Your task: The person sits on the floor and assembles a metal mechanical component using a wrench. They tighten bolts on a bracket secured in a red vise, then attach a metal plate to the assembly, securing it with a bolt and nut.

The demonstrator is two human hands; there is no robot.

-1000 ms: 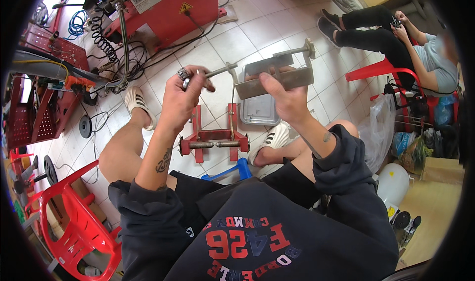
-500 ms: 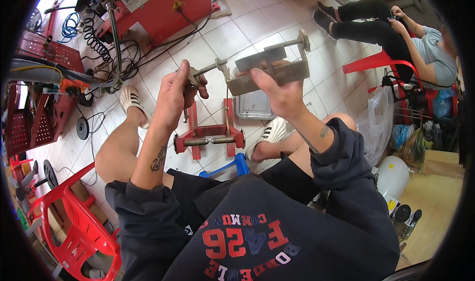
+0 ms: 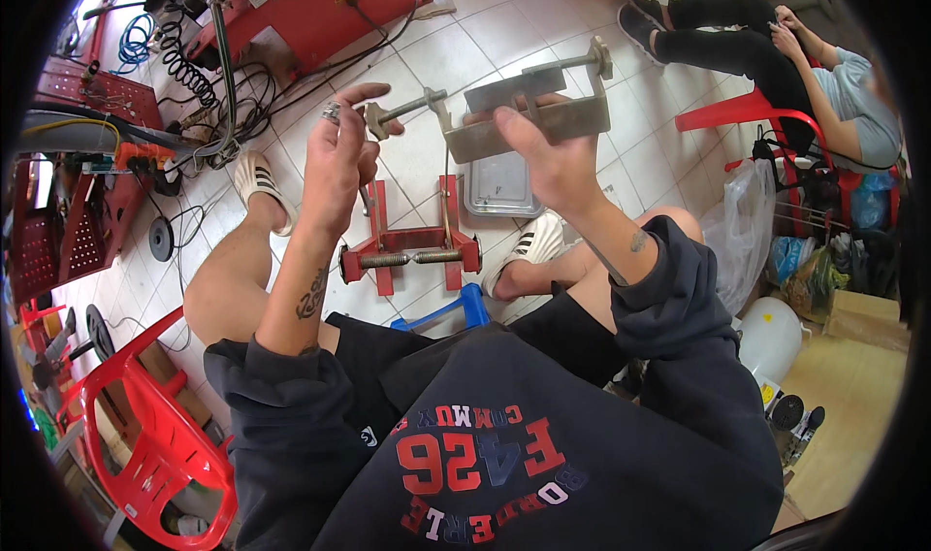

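My right hand [image 3: 558, 163] grips a grey metal clamp bracket [image 3: 572, 129] with its thumb across the front plate. The bracket has a raised middle plate and a screw bolt at each end. Its left bolt [image 3: 412, 108] ends in a wing-like head. Beside that head, my left hand [image 3: 339, 158] has its fingers apart, the ringed one reaching over the head and another fingertip showing behind it. Whether the fingers touch the head is hard to see. Below, on the floor, stands a red metal frame [image 3: 407, 241] with a threaded rod across it.
A clear-lidded tray [image 3: 501, 187] lies between my feet, near a blue stool [image 3: 441, 316]. At the upper left are a red machine [image 3: 310, 17] and cables. A red chair [image 3: 145, 444] is at lower left. Another person [image 3: 776, 56] sits at the upper right, near a plastic bag [image 3: 742, 231].
My left hand has loosened from the bolt's head and turned, its fingers now stretched over it. The bracket has barely moved in my right hand.
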